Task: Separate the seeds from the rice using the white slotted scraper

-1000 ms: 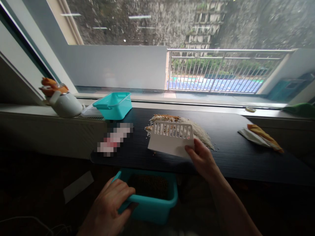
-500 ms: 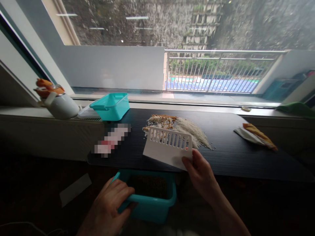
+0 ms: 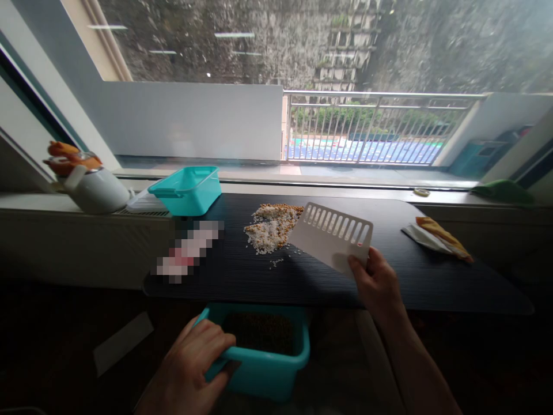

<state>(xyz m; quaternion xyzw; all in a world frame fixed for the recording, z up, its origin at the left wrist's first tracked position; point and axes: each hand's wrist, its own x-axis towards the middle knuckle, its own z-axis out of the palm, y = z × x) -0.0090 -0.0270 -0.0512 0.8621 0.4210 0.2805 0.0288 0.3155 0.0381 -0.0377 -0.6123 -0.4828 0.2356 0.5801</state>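
Note:
My right hand (image 3: pixel 378 282) grips the lower corner of a white slotted plastic scraper (image 3: pixel 330 236), held tilted above the dark table (image 3: pixel 432 282), to the right of a heap of white rice mixed with yellow-brown grains (image 3: pixel 272 229). The scraper covers the heap's right side. My left hand (image 3: pixel 190 366) is closed on the left rim of a teal bin (image 3: pixel 263 351), held below the table's front edge. Brown grains lie inside that bin.
A second teal bin (image 3: pixel 188 189) stands at the table's back left. A white pot with orange items (image 3: pixel 88 185) sits on the sill. A blurred-out packet (image 3: pixel 186 252) lies left of the heap. A wrapper on white paper (image 3: pixel 436 237) lies at the right.
My right hand has carried the scraper from the near side of the heap up and over to its right. The left hand and its bin have stayed put.

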